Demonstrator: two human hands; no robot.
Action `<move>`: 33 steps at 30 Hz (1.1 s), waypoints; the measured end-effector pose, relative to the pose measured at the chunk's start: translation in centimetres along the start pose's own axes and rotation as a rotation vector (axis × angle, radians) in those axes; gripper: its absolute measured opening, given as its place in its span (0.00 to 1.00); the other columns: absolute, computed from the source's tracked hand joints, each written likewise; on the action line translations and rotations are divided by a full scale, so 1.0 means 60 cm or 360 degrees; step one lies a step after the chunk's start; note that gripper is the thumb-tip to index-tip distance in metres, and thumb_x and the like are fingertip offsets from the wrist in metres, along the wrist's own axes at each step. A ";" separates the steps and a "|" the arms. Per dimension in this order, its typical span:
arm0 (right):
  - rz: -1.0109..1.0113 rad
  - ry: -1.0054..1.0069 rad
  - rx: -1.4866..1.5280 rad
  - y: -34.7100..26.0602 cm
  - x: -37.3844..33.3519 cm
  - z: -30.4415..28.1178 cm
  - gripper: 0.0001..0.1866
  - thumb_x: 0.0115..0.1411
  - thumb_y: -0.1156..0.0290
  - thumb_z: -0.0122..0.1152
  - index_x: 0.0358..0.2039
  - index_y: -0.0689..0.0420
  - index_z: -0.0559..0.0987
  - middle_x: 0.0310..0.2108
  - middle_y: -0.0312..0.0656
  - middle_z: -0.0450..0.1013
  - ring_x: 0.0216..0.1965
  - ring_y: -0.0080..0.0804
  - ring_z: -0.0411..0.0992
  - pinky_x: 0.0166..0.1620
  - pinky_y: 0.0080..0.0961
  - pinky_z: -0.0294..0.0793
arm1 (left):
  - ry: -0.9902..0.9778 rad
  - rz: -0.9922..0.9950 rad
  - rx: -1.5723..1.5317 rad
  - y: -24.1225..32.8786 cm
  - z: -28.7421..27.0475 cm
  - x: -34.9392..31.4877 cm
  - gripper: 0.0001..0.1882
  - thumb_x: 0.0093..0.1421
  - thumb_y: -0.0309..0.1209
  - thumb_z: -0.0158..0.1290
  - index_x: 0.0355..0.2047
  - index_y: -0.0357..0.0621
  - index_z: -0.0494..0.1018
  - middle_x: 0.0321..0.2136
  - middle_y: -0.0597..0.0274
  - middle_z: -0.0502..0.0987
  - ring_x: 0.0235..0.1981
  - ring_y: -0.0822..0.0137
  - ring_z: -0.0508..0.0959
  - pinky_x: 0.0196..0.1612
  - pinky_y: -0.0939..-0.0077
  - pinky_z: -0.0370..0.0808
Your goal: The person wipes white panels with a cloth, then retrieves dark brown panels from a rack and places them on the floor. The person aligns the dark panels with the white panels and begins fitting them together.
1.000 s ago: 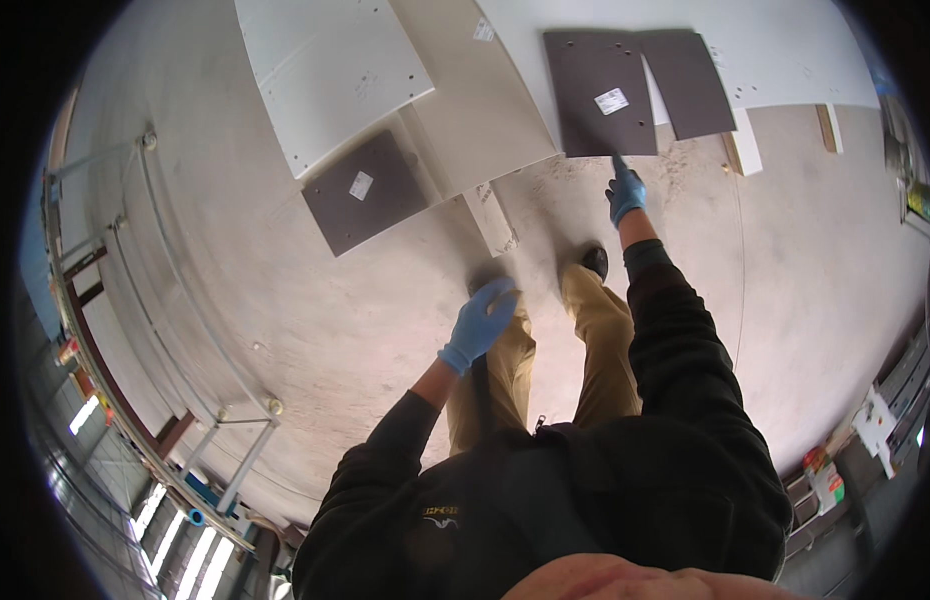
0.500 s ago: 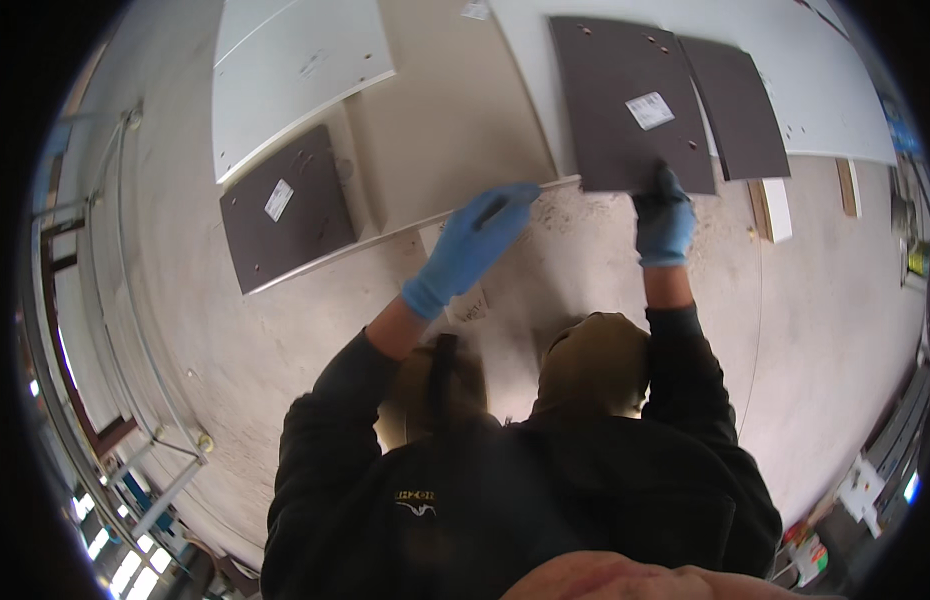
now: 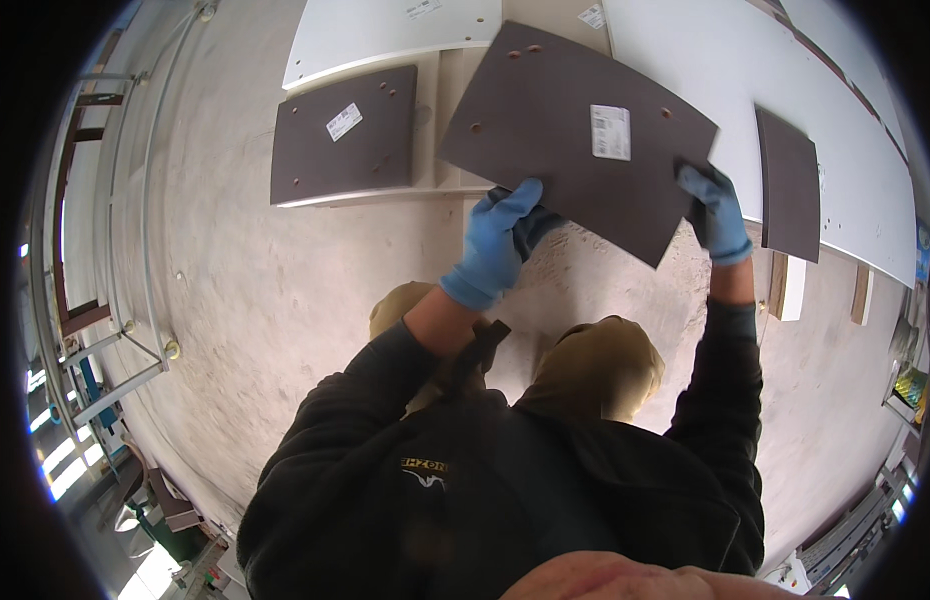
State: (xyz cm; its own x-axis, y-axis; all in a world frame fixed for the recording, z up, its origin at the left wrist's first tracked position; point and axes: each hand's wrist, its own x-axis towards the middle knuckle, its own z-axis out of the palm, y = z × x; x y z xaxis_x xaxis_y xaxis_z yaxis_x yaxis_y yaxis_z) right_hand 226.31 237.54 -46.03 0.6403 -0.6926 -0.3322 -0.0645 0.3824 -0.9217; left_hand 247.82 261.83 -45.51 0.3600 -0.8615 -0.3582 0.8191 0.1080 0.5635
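Note:
A dark brown panel point(image 3: 555, 125) with drilled holes and a white label is held up, tilted, between my two gloved hands. My left hand point(image 3: 495, 240) is closed on its near left edge, thumb on top and fingers underneath. At the right edge, my right hand point(image 3: 717, 212) grips the panel near its corner. A second brown panel point(image 3: 350, 165), also labelled and drilled, lies to the left on a beige board point(image 3: 450, 115). Further right, a narrower brown panel point(image 3: 788, 185) rests on a large white board point(image 3: 730, 75).
Another white board point(image 3: 385, 35) lies at the far left of the stack. Short wooden blocks point(image 3: 788, 285) stick out under the boards on the right. A metal frame on wheels point(image 3: 135, 360) stands at the left. The concrete floor point(image 3: 285, 290) lies between me and the boards.
My right hand has lifted the larger brown panel off the white board and swung it left, turning it. My left hand has taken hold of its near left edge.

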 end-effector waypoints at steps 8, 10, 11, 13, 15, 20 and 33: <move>0.0297 -0.0217 -0.0772 -0.039 0.130 0.099 0.27 0.64 0.51 0.71 0.53 0.61 0.82 0.40 0.36 0.81 0.41 0.23 0.77 0.47 0.24 0.78 | 0.0169 0.0145 -0.0228 -0.013 -0.085 0.021 0.20 0.75 0.35 0.52 0.62 0.36 0.71 0.57 0.51 0.79 0.61 0.53 0.78 0.69 0.54 0.72; 0.0264 -0.0226 -0.0842 -0.030 0.146 0.104 0.26 0.64 0.50 0.70 0.51 0.60 0.83 0.40 0.36 0.80 0.41 0.25 0.77 0.46 0.26 0.78 | 0.0239 0.0137 -0.0263 -0.020 -0.095 0.030 0.20 0.75 0.34 0.52 0.61 0.35 0.72 0.57 0.51 0.79 0.61 0.52 0.78 0.71 0.54 0.72; 0.0298 -0.0190 -0.0875 -0.027 0.154 0.105 0.26 0.64 0.50 0.70 0.50 0.60 0.83 0.40 0.36 0.80 0.41 0.25 0.77 0.46 0.27 0.78 | 0.0226 0.0143 -0.0296 -0.023 -0.100 0.032 0.20 0.75 0.34 0.52 0.61 0.35 0.72 0.57 0.50 0.79 0.61 0.52 0.78 0.70 0.54 0.72; 0.0264 -0.0199 -0.1056 -0.023 0.168 0.109 0.27 0.65 0.49 0.69 0.48 0.62 0.83 0.38 0.38 0.80 0.41 0.26 0.77 0.46 0.28 0.79 | 0.0239 0.0115 -0.0346 -0.029 -0.105 0.039 0.19 0.74 0.33 0.53 0.60 0.35 0.72 0.57 0.50 0.79 0.60 0.51 0.78 0.70 0.54 0.72; 0.0280 -0.0138 -0.1315 -0.023 0.175 0.117 0.27 0.64 0.48 0.68 0.46 0.63 0.84 0.39 0.43 0.81 0.42 0.31 0.79 0.48 0.31 0.80 | 0.0331 0.0098 -0.0381 -0.033 -0.110 0.045 0.19 0.74 0.33 0.54 0.59 0.35 0.73 0.56 0.49 0.80 0.60 0.51 0.78 0.69 0.55 0.74; -0.0260 0.0206 -0.2411 -0.027 0.152 0.169 0.26 0.66 0.50 0.63 0.50 0.61 0.82 0.39 0.55 0.83 0.42 0.51 0.82 0.49 0.44 0.81 | 0.0461 0.0086 -0.0441 -0.041 -0.120 0.056 0.18 0.72 0.33 0.58 0.57 0.35 0.74 0.55 0.49 0.81 0.57 0.51 0.80 0.67 0.57 0.77; -0.1316 -0.0124 -0.2461 0.073 0.011 0.198 0.37 0.50 0.56 0.77 0.59 0.57 0.76 0.71 0.46 0.65 0.71 0.44 0.64 0.72 0.48 0.62 | 0.0423 -0.0493 0.0601 0.061 -0.086 0.002 0.20 0.70 0.37 0.60 0.54 0.35 0.78 0.46 0.49 0.85 0.45 0.55 0.87 0.49 0.64 0.86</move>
State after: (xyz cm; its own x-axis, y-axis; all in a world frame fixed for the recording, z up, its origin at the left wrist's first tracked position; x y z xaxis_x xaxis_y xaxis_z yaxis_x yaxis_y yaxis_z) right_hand 235.57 246.02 -47.93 0.9068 -0.3416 0.2469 -0.3063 -0.9365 -0.1708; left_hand 253.16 264.67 -47.38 0.2685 -0.6644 -0.6975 0.7051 -0.3578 0.6122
